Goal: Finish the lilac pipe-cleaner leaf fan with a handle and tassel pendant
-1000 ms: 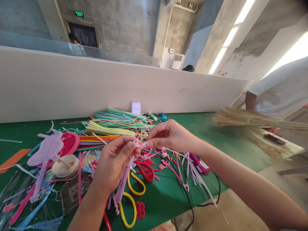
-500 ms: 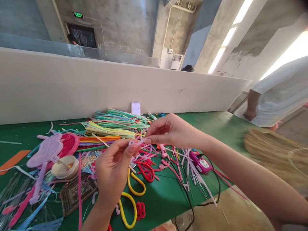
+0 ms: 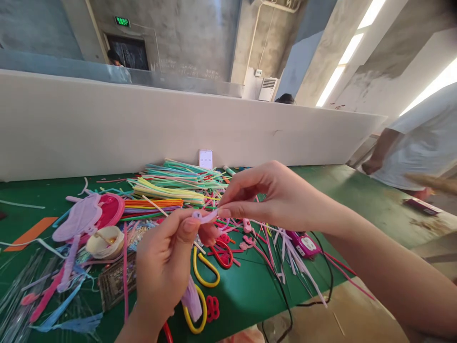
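A lilac pipe cleaner (image 3: 207,218), curled into a small ring at one end, stretches between my two hands above the table. My left hand (image 3: 162,267) pinches the curled end between thumb and forefinger. The other end is in the fingertips of my right hand (image 3: 267,195). Below my left hand hangs a lilac tassel (image 3: 193,301); its upper end is hidden behind the fingers. Under the hands lie yellow scissor handles (image 3: 194,327), a red loop (image 3: 222,253) and a small red flower-like piece (image 3: 213,308).
Bundled pipe cleaners (image 3: 174,190) lie behind my hands, near a propped phone (image 3: 206,159). At left are a lilac fan-like shape (image 3: 78,219) and a cup (image 3: 105,242). A purple device (image 3: 303,244) with a black cable is at right. A white partition (image 3: 143,124) borders the table; a person (image 3: 421,143) stands at right.
More of the lilac strip shows between my hands, which are slightly farther apart. The tassel has come into sight below my left hand. At far right, the straw-coloured bundle has largely left the table.
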The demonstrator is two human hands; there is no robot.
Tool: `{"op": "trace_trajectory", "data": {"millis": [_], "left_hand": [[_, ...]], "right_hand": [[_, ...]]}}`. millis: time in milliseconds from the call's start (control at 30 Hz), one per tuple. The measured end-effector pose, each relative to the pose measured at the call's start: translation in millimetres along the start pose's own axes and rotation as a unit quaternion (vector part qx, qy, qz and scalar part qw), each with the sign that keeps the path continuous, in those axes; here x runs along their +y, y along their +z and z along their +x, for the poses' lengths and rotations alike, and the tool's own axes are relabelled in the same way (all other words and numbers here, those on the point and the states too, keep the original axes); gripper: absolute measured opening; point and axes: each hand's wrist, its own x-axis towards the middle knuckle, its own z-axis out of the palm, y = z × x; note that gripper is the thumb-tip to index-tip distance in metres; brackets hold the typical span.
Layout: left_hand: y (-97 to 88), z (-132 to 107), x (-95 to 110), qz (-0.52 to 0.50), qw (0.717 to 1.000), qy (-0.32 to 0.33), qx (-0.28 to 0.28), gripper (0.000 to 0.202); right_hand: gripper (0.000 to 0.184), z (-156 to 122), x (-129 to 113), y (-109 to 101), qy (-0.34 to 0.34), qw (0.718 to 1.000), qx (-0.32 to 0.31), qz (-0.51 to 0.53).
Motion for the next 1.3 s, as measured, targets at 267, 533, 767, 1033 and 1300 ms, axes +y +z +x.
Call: {"op": "trace_trajectory", "data": {"millis": [267, 533, 767, 1033, 1300], "left_hand": [[4.2, -5.2, -19.1, -0.208, 0.975, -0.072, -0.03, 0.02], [15.7, -5.8, -17.4, -0.183, 0.98, -0.058, -0.043, 0.016], [33.8, 5.6, -24.2, -0.176, 0.981, -0.054, -0.052, 0.015], [32.5, 17.4, -28.8, -0.176, 0.982, -0.062, 0.01, 0.021], [18.5, 17.4, -29.8, -0.298, 0.95, -0.082, -0.05, 0.016]], "right_hand": [[0.02, 6.2, 12.2, 5.4, 0.0, 0.999, -0.034, -0.012], [0.009, 33.4, -6.1, -14.4, -0.071, 0.971, -0.069, -0.215], [0.02, 39.9, -54.3, -7.7, -0.132, 0.839, -0.089, -0.521], [0.028, -5.3, -16.0, 23.5, -0.225, 0.836, 0.09, -0.492], [0.033, -10.6, 34.8, 39.8, -0.273, 0.884, 0.19, -0.328]]}}
